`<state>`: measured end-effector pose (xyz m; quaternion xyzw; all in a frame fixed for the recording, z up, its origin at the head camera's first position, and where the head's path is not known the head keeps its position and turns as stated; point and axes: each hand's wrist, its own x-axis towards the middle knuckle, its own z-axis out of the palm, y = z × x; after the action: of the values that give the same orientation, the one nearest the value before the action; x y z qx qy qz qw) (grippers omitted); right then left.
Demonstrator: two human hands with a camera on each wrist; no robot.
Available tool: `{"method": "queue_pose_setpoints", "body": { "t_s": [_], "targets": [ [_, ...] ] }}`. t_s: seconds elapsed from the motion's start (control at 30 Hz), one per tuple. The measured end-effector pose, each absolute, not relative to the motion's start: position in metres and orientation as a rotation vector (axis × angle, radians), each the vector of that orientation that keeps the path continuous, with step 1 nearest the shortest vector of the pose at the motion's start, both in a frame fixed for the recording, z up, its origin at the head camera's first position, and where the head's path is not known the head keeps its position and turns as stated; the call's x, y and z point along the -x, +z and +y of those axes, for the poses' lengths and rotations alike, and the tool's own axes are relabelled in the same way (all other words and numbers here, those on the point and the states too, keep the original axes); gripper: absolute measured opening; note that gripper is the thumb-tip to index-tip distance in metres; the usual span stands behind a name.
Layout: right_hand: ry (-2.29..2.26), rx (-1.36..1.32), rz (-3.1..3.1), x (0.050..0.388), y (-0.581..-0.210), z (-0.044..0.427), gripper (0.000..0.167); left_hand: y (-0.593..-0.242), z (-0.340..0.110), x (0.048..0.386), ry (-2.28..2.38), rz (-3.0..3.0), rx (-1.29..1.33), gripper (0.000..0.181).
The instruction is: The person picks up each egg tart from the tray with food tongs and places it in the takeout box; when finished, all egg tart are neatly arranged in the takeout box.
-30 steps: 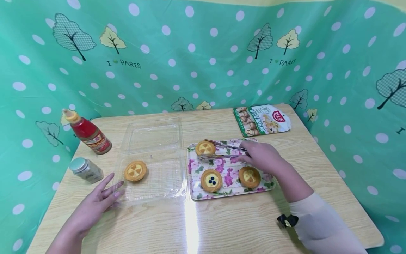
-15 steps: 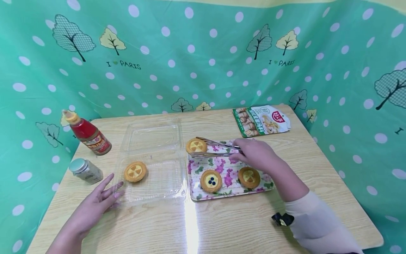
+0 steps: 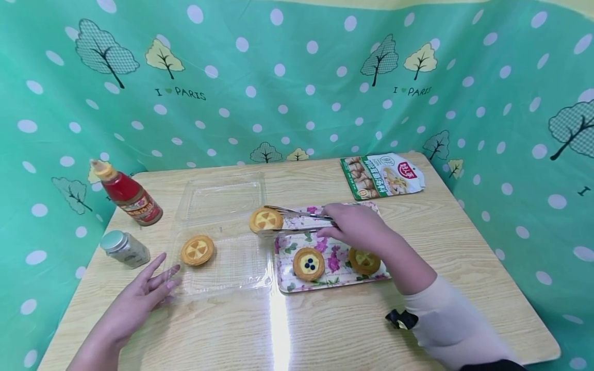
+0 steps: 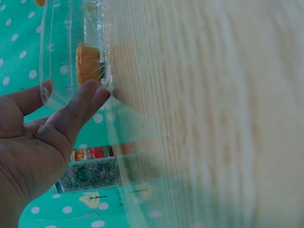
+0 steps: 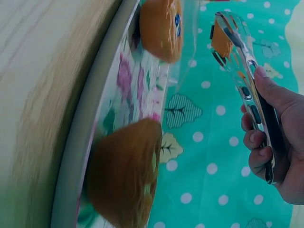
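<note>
The tray's [image 3: 335, 264] near side offers room; bottle [image 3: 133, 200] and jar [image 3: 127, 250] obstruct left.

The left hand [image 4: 40, 142] has its fingertips at the end of a clear plastic box [image 4: 59, 40] with a golden tart [image 4: 88, 64] inside, while a speckled jar [image 4: 92, 175] shows beyond the palm, between spotted green cloth [image 4: 16, 45] and wooden table [image 4: 209, 109].

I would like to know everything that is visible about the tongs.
The tongs look like shiny metal, with two long arms and slots in one. The right hand grips them, fingers curled round. In the head view they point leftward, one arm each side of a yellow-topped tart, tips overlapping the clear plastic container.
</note>
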<state>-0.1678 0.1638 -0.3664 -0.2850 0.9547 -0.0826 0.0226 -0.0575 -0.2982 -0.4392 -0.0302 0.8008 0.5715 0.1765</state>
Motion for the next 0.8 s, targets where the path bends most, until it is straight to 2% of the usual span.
{"method": "queue_pose_setpoints", "body": {
  "t_s": [0.17,0.4,0.8],
  "targets": [
    [-0.221,0.936,2.908,0.164,-0.366,0.149,0.047,-0.439,-0.299,0.058,1.619,2.270,0.080,0.080],
    [-0.225,0.988,2.847,0.158,-0.368,0.129,0.035,-0.440,-0.299,0.058,1.612,2.265,0.080,0.080],
    [-0.151,1.140,2.768,0.155,-0.380,0.099,0.039,-0.440,-0.298,0.058,1.588,2.284,0.092,0.082]
  ]
}}
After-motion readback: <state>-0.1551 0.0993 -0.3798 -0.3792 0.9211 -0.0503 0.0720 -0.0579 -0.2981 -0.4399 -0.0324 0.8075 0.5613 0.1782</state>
